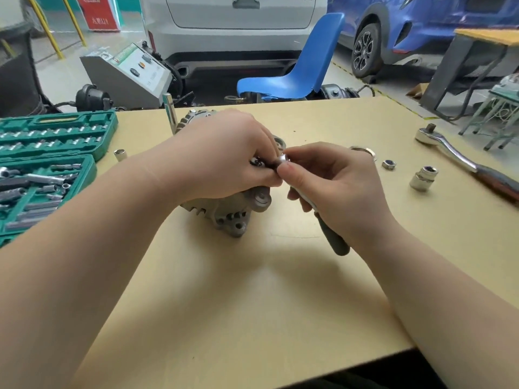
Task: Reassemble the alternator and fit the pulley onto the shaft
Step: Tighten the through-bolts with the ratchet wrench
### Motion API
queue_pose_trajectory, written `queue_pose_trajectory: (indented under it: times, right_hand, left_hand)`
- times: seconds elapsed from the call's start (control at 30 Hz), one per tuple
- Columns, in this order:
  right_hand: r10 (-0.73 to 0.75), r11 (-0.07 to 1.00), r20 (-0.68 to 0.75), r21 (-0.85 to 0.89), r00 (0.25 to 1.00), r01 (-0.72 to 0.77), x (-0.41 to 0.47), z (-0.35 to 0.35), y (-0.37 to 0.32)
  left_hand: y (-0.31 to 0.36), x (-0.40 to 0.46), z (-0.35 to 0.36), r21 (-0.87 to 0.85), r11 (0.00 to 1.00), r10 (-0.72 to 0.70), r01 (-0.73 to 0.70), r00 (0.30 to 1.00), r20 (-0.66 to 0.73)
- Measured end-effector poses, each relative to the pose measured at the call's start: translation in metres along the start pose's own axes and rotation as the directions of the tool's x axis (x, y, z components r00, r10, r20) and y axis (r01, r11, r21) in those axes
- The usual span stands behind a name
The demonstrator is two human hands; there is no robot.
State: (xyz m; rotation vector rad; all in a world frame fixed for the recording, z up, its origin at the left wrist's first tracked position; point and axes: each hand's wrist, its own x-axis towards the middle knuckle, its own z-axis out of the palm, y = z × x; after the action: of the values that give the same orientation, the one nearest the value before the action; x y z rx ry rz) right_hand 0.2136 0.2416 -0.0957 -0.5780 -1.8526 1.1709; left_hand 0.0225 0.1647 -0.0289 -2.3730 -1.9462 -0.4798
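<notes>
Grey ribbed alternator (224,211) on table (252,290), under both hands.

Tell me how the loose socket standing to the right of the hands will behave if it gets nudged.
The socket stands on end on the table, squat and wide-based, so a light nudge probably slides it. Tipped over, its round body would likely roll. It looks like solid polished metal: probably heavy for its size and somewhat slick.

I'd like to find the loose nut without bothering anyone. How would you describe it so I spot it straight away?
Start at the big chrome ratchet lying on the right side of the tan table. Just left of its handle stands a chunky socket, and left of that lies the nut. It is the smallest, flattest piece there, six-sided, between the socket and a metal ring.
</notes>
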Motion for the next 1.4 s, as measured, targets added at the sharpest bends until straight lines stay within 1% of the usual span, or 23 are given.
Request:
queue_pose_trajectory:
  times: [0.07,0.17,0.23,0.3,0.4,0.47,0.53,0.7,0.87,0.97,1.07,1.17,1.3,1.37,1.4]
  right_hand:
    - [0.043,0.994,-0.016,0.101,0.999,-0.041,0.002,-0.002,0.001]
    - [0.163,0.954,-0.014,0.255,0.987,-0.154,0.005,-0.007,0.002]
    - [0.244,0.903,0.037,0.356,0.969,-0.241,0.005,-0.009,0.003]
    - [0.285,0.863,0.092,0.407,0.954,-0.297,0.005,-0.010,0.004]
    - [0.307,0.799,0.186,0.482,0.933,-0.359,0.006,-0.015,0.005]
    - [0.304,0.725,0.262,0.560,0.916,-0.401,0.006,-0.020,0.005]
    - [0.307,0.664,0.319,0.603,0.897,-0.442,0.006,-0.025,0.004]
    - [0.311,0.678,0.340,0.575,0.888,-0.458,0.006,-0.024,0.005]
    - [0.342,0.625,0.336,0.616,0.878,-0.479,0.003,-0.019,0.005]
    - [0.372,0.607,0.354,0.607,0.858,-0.513,0.001,-0.017,0.005]
    - [0.388,0.615,0.410,0.553,0.826,-0.563,-0.001,-0.019,0.004]
    - [0.388,0.660,0.446,0.475,0.806,-0.581,-0.001,-0.023,0.003]
    - [0.384,0.761,0.450,0.341,0.807,-0.552,0.009,-0.031,-0.003]
    - [0.384,0.842,0.421,0.206,0.822,-0.499,0.019,-0.035,-0.010]
    - [0.374,0.890,0.396,0.102,0.839,-0.445,0.023,-0.037,-0.014]
  left_hand:
    - [0.001,0.005,-0.002,-0.021,1.000,0.009,-0.009,1.000,-0.013]
    - [0.004,0.015,0.000,-0.007,1.000,-0.009,0.009,1.000,-0.010]
    - [0.004,0.019,0.002,0.019,0.999,-0.027,0.027,0.999,0.022]
    - [0.002,0.020,0.003,-0.006,1.000,-0.021,0.021,1.000,0.023]
    - [0.000,0.017,0.003,-0.057,0.998,-0.009,0.008,1.000,-0.012]
    - [-0.001,0.015,0.003,-0.098,0.995,0.001,-0.004,0.999,-0.034]
    - [-0.001,0.013,0.003,-0.132,0.991,0.002,-0.007,0.999,-0.035]
    - [0.003,0.012,0.004,-0.062,0.998,0.006,-0.008,1.000,-0.019]
    - [0.001,0.011,0.004,-0.058,0.998,0.001,-0.003,0.999,-0.044]
    - [0.000,0.011,0.004,-0.057,0.998,-0.010,0.008,0.999,-0.038]
    - [-0.002,0.011,0.005,-0.047,0.999,-0.012,0.010,0.999,-0.042]
    - [-0.001,0.011,0.005,-0.050,0.999,-0.024,0.022,0.999,-0.039]
    - [-0.002,0.012,0.003,-0.061,0.997,-0.050,0.049,0.999,-0.020]
    - [-0.002,0.013,0.001,-0.073,0.995,-0.062,0.061,0.998,-0.014]
    - [-0.002,0.013,0.001,-0.081,0.995,-0.067,0.066,0.998,-0.016]
